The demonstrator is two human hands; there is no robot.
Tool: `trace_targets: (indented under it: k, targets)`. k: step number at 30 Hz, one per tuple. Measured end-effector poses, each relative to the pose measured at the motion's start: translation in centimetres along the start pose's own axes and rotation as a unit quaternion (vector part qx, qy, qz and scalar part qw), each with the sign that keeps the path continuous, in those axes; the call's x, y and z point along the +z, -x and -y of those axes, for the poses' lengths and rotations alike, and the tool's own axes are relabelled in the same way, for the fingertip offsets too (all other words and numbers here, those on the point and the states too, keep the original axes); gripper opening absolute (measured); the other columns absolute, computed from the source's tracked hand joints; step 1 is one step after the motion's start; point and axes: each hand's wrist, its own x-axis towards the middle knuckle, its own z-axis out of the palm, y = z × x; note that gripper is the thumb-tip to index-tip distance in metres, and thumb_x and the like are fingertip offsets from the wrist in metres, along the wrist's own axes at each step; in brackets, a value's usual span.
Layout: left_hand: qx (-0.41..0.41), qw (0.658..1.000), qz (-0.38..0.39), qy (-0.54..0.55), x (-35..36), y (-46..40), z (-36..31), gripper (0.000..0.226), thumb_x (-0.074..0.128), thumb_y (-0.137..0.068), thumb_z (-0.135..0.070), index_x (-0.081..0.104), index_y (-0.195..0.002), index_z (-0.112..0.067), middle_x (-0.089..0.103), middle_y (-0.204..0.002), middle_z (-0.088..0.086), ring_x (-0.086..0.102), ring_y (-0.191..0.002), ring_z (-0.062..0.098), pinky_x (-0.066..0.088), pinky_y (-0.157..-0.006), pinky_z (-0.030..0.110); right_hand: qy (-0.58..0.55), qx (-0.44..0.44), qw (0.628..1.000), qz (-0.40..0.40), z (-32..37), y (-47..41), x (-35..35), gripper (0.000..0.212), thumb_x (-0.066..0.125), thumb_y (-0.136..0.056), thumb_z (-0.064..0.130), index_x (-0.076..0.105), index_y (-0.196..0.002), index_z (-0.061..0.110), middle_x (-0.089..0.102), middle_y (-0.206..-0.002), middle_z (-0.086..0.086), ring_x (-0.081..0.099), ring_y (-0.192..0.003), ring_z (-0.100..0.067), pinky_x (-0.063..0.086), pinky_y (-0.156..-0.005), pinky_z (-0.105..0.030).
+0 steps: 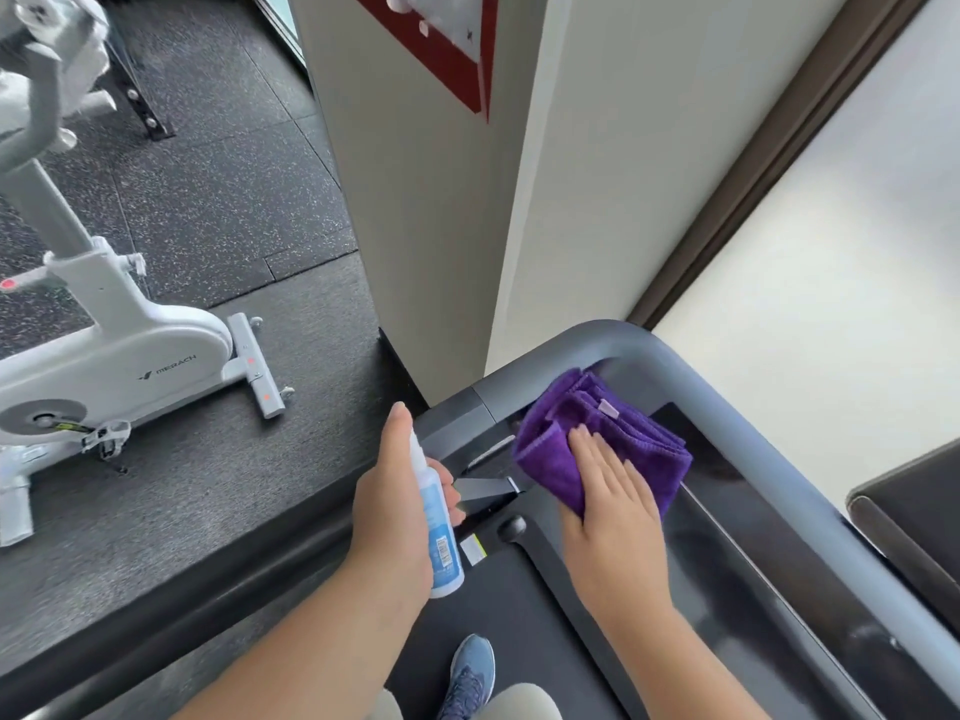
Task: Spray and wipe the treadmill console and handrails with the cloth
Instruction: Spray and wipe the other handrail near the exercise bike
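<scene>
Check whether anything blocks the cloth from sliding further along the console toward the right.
Nothing visible does. The right hand presses the cloth flat on the console, and the dark surface to its right looks bare up to the handrail.

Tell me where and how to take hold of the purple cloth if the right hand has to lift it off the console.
Pinch the folded purple cloth at its near left corner, which overhangs the console edge just beyond the right hand. Come from the person's side, thumb under, fingers on top. The stacked layers there are probably thick enough to grip together; the flat middle offers nothing to pinch.
</scene>
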Motion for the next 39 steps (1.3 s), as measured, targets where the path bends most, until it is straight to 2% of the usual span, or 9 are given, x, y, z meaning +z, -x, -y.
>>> trace_targets:
  k: [4, 17, 20, 23, 25, 27, 30, 36, 39]
  targets:
    - [0.027, 0.999, -0.027, -0.026, -1.0, -0.3, -0.3, 0.058, 0.054, -0.079, -0.064, 0.049, -0.056, -0.011, 0.05, -0.05, 0.008, 0.05, -0.038, 0.022, 0.047, -0.068, 0.037, -0.022, 0.049, 0.999, -0.004, -2.3, 1.0, -1.8, 0.071, 0.063, -0.096, 0.02, 0.037, -0.162, 0.028, 0.035, -0.165, 0.018, 0.023, -0.157, -0.003, 0.009, -0.129, -0.026]
    - [-0.037, 0.995, -0.074, 0.052, -5.7, -1.4, 1.2, 0.054, 0.051, -0.083, -0.059, 0.045, -0.059, -0.012, 0.045, -0.048, 0.003, 0.044, -0.042, 0.021, 0.045, -0.062, 0.033, -0.104, 0.076, 0.99, -0.056, -1.7, 1.2, -1.1, 0.067, 0.061, -0.096, 0.008, 0.045, -0.158, 0.029, 0.046, -0.162, 0.01, 0.026, -0.155, -0.007, 0.017, -0.13, -0.039]
    - [-0.05, 0.994, -0.072, 0.071, -6.1, -1.2, 2.0, 0.06, 0.055, -0.084, -0.066, 0.045, -0.055, -0.015, 0.045, -0.051, 0.003, 0.043, -0.046, 0.021, 0.046, -0.065, 0.034, -0.326, 0.222, 0.911, -0.12, 0.5, 0.3, -2.6, 0.043, 0.048, -0.103, 0.029, 0.054, -0.142, 0.045, 0.064, -0.138, 0.01, 0.049, -0.138, -0.022, 0.038, -0.117, -0.047]
    - [-0.064, 0.993, -0.076, 0.058, -6.9, -0.6, 2.7, 0.07, 0.056, -0.081, -0.07, 0.045, -0.038, -0.017, 0.046, -0.048, 0.003, 0.044, -0.038, 0.019, 0.043, -0.061, 0.033, -0.447, 0.272, 0.831, -0.191, 3.2, -3.4, -3.0, 0.032, 0.046, -0.101, 0.037, 0.063, -0.128, 0.032, 0.068, -0.121, 0.005, 0.06, -0.12, -0.021, 0.044, -0.112, -0.044]
    - [-0.058, 0.993, -0.079, 0.067, -7.6, -0.3, 2.7, 0.07, 0.058, -0.083, -0.069, 0.044, -0.039, -0.016, 0.045, -0.049, 0.004, 0.042, -0.04, 0.019, 0.042, -0.057, 0.032, -0.424, 0.249, 0.852, -0.18, 4.6, -6.8, -2.0, 0.046, 0.044, -0.101, 0.04, 0.055, -0.145, 0.03, 0.057, -0.15, -0.001, 0.042, -0.147, -0.027, 0.029, -0.125, -0.049]
    - [-0.046, 0.993, -0.083, 0.069, -8.4, 0.0, 2.5, 0.07, 0.058, -0.084, -0.069, 0.045, -0.04, -0.016, 0.046, -0.049, 0.004, 0.043, -0.041, 0.019, 0.045, -0.06, 0.033, -0.32, 0.174, 0.921, -0.135, 6.2, -9.6, 0.1, 0.059, 0.046, -0.101, 0.03, 0.041, -0.159, 0.023, 0.034, -0.17, -0.002, 0.016, -0.161, -0.026, 0.008, -0.131, -0.05]
    - [-0.027, 0.994, -0.097, 0.05, -9.2, 0.4, 2.6, 0.071, 0.057, -0.085, -0.07, 0.048, -0.04, -0.015, 0.049, -0.048, 0.004, 0.048, -0.039, 0.019, 0.049, -0.071, 0.036, -0.122, 0.027, 0.987, -0.099, 8.9, -10.0, 2.7, 0.058, 0.051, -0.093, 0.029, 0.054, -0.15, 0.016, 0.048, -0.162, -0.001, 0.025, -0.158, -0.026, 0.003, -0.13, -0.051]
    - [-0.046, 0.995, -0.09, 0.013, -8.4, -0.6, 3.5, 0.071, 0.056, -0.087, -0.068, 0.051, -0.038, -0.016, 0.052, -0.05, 0.005, 0.051, -0.041, 0.02, 0.053, -0.075, 0.039, -0.011, -0.213, 0.976, -0.035, 9.6, -4.7, 4.8, 0.062, 0.064, -0.089, 0.024, 0.054, -0.15, 0.019, 0.053, -0.158, 0.001, 0.037, -0.153, -0.027, 0.004, -0.131, -0.043]
    - [-0.056, 0.996, -0.072, 0.005, -7.6, -1.4, 3.6, 0.071, 0.056, -0.084, -0.071, 0.054, -0.036, -0.019, 0.055, -0.05, 0.004, 0.055, -0.038, 0.018, 0.055, -0.087, 0.044, 0.005, -0.229, 0.973, -0.024, 5.9, -7.6, 3.0, 0.066, 0.06, -0.085, 0.021, 0.054, -0.151, 0.017, 0.049, -0.161, 0.0, 0.037, -0.154, -0.026, 0.011, -0.131, -0.044]
